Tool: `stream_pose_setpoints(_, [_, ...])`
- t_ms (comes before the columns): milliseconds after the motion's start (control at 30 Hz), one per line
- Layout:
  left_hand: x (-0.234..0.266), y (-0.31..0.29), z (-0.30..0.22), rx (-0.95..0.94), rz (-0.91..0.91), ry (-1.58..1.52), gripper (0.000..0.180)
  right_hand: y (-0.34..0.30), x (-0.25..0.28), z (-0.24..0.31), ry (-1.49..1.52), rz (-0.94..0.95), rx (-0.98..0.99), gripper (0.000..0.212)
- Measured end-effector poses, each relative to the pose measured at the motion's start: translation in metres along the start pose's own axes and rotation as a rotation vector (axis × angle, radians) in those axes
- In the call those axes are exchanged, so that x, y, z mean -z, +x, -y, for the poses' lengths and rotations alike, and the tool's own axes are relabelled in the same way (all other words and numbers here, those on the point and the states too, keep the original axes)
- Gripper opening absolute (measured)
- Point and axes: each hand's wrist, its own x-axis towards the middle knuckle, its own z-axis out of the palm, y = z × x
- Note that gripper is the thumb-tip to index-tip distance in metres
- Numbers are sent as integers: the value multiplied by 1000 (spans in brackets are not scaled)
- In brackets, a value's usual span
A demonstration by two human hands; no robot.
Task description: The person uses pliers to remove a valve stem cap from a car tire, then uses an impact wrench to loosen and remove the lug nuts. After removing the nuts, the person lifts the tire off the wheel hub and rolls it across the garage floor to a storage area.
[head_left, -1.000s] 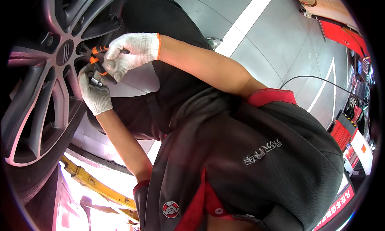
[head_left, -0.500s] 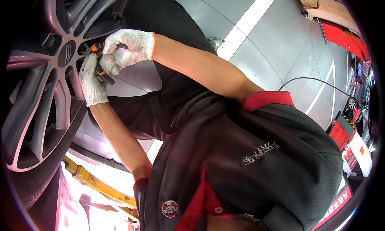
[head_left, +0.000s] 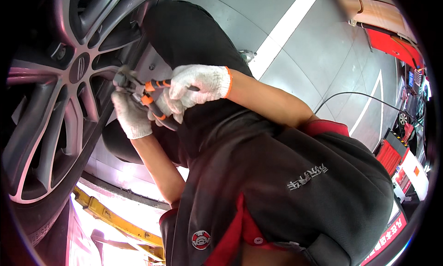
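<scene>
My right hand, in a white knit glove, is closed on a pair of pliers with orange and black handles. The handles are spread, and the metal jaws point left. My left hand, also gloved, is at the jaws, its fingers pinched around a small dark grey cap-like piece. Blur keeps me from telling whether the jaws still grip that piece. Both hands are in front of the alloy wheel, apart from it and to the right of its round centre cap.
My bent knee in dark trousers is close behind the hands. A yellow metal beam lies below the wheel. On the grey tiled floor runs a white line, with a black hose farther right. A red cabinet stands at the far right.
Both hands have moved right and slightly down, away from the wheel's centre, with the pliers. The small dark piece now shows at the jaws, and my torso has shifted a little.
</scene>
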Motion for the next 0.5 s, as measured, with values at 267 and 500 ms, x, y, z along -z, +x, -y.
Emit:
stream_pose_setpoints(267, [27,37,-15,-175,97,33,36,-15,-20,17,33,-6,-132,19])
stream_pose_setpoints(500, [29,45,-11,-111,164,-315,34,8,0,46,77,40,99,32])
